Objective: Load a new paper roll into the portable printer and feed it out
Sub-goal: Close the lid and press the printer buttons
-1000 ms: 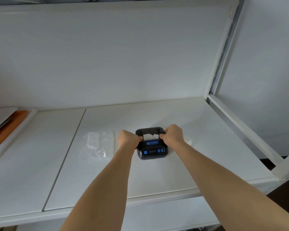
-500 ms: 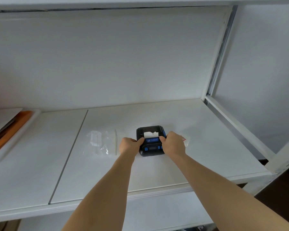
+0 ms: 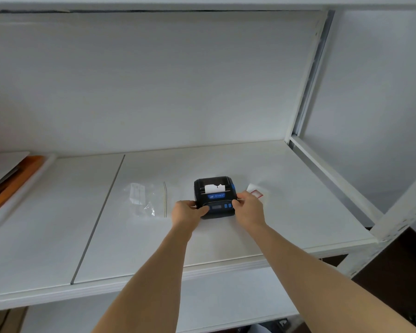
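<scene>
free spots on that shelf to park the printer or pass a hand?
Bare shelf stretches right of the printer past the small label to the frame rail, behind the printer to the back wall, and left of the board seam to the orange tray. It is crowded around the printer: left hand, right hand, clear bag.

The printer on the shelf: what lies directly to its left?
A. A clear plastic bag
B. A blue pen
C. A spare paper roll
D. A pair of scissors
A: a clear plastic bag lies flat on the shelf to the left of the printer, beyond the left hand.
</scene>
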